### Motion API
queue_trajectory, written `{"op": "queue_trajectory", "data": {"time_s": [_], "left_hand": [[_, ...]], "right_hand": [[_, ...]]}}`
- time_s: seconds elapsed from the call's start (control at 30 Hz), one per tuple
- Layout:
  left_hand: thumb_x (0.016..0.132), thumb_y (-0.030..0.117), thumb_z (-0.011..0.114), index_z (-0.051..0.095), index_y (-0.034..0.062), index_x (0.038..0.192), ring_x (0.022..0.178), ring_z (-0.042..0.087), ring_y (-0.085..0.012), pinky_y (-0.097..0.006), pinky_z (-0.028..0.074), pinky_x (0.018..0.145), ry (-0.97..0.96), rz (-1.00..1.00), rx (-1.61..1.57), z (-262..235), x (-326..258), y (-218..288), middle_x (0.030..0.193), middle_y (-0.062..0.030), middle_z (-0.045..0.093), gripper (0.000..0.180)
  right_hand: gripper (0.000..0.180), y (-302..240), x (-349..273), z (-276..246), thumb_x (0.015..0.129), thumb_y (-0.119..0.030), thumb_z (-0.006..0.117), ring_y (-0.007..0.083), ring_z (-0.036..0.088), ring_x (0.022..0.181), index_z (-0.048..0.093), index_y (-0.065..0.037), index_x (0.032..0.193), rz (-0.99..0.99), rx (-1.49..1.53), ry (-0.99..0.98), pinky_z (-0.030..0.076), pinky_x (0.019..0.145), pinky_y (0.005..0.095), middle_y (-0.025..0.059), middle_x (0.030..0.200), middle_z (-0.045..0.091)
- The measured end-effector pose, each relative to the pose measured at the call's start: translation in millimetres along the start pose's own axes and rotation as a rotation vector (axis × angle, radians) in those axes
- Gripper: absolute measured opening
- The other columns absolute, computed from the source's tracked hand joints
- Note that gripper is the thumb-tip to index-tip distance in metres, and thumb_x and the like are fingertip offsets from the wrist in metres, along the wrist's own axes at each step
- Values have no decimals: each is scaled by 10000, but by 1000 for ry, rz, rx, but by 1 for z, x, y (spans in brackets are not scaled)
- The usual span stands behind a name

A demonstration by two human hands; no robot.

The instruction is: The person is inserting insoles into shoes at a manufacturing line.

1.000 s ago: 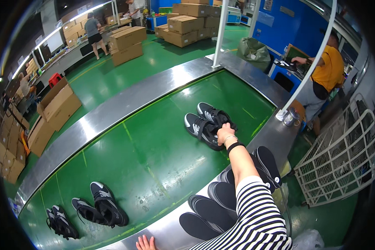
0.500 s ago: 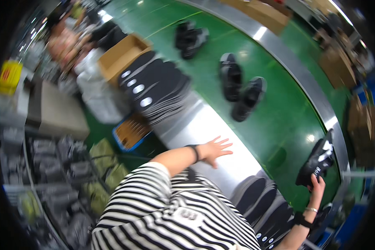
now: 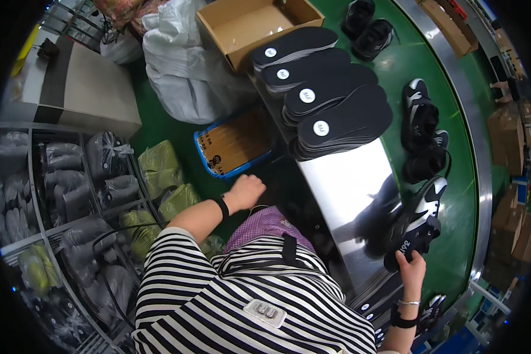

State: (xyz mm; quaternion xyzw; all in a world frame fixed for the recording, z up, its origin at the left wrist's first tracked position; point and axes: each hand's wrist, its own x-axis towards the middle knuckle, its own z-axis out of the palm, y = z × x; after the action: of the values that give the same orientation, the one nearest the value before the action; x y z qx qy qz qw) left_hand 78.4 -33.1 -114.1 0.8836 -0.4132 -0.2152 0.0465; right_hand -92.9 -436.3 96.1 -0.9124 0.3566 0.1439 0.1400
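Note:
My right hand [image 3: 412,268] grips black-and-white sneakers [image 3: 420,231] by the heel end, at the right side of the metal bench; their toes point away from me. A dark reflection of them shows on the steel. My left hand [image 3: 246,192] is curled into a fist above my lap, left of the bench, with nothing visible in it. Stacks of black insoles [image 3: 343,121] with round white labels lie on the far part of the bench. More insoles [image 3: 371,295] lie at the near end, partly behind my right arm.
Several other black sneakers [image 3: 420,118] stand on the green conveyor belt [image 3: 460,200]. Beyond the insoles sits an open cardboard box [image 3: 259,26], beside a white sack [image 3: 180,76]. A blue-rimmed crate [image 3: 239,141] is under the bench's left side. Wrapped bundles fill a rack [image 3: 82,218] at left.
The sneakers in my right hand have come from over the belt to the bench's edge. My left hand has left the bench, moved toward my lap and closed. The view has turned.

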Motion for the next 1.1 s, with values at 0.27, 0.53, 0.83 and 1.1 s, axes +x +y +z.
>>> {"op": "queue_trajectory", "data": {"time_s": [0.27,0.53,0.83,1.1], "left_hand": [[784,199,442,403,146,1222,1228,243,-222,-456,203,973,-215,28,461,62,24,-86,1263,-44,369,443],[768,354,520,367,184,1254,1280,81,-234,-488,66,1027,-201,598,1125,134,77,-114,1365,-11,219,537],[801,446,418,450,116,1185,1198,261,-233,-416,131,1021,-73,389,1524,327,29,-101,1258,-59,374,508],[847,506,277,538,68,1108,1116,410,-232,-382,171,1004,-7,-205,1825,457,-65,14,1148,-85,514,573]], "right_hand": [[368,-16,-21,61,746,-274,605,372,512,832,535,62,879,180,32,30,411,725,374,221,889,533],[315,-24,-41,68,726,-211,633,344,474,838,495,57,820,164,15,39,378,773,360,201,913,488],[318,-6,-49,67,755,-213,612,390,442,936,495,62,861,80,27,16,346,841,386,245,1037,442],[319,9,-44,59,748,-209,620,311,461,854,494,59,865,-119,36,-52,368,791,326,179,963,447]]}}
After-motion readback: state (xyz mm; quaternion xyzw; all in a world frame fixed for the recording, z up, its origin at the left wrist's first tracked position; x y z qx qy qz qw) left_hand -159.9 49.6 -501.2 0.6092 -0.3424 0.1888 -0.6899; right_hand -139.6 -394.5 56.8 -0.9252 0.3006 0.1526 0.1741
